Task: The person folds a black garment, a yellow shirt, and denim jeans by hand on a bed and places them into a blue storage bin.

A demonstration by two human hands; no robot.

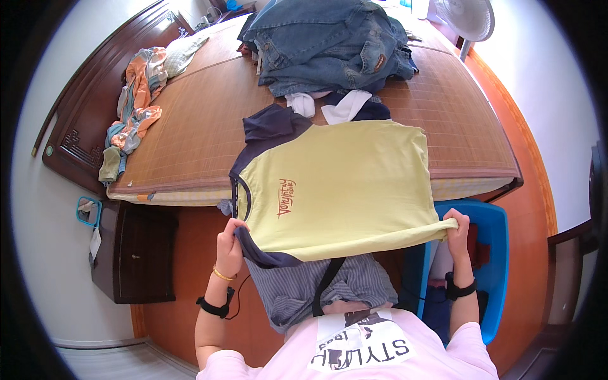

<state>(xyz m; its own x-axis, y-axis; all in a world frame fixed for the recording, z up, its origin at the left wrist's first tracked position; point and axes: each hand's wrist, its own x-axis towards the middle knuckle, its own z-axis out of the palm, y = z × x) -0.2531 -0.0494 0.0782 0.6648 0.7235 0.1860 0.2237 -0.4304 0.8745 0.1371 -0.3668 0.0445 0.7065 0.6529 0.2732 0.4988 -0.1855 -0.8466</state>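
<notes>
A yellow T-shirt [346, 180] with dark navy sleeves and neckband is spread out before me, its collar to the left and its hem to the right. Red lettering marks its chest. Its far part lies on the bed, while the near edge is lifted off it. My left hand [230, 247] grips the near shoulder by the navy sleeve. At the other end, my right hand [457, 232] pinches the near corner of the hem, where the fabric bunches into a fold. The far sleeve lies folded over on the bed.
A heap of denim clothes [327, 47] covers the back of the mat-topped bed [199, 128]. Crumpled orange and grey cloth [137, 104] lies by the headboard [85, 114]. A blue plastic tub [496, 266] holding clothes stands right, a dark nightstand [142, 251] left, a fan [468, 19] far right.
</notes>
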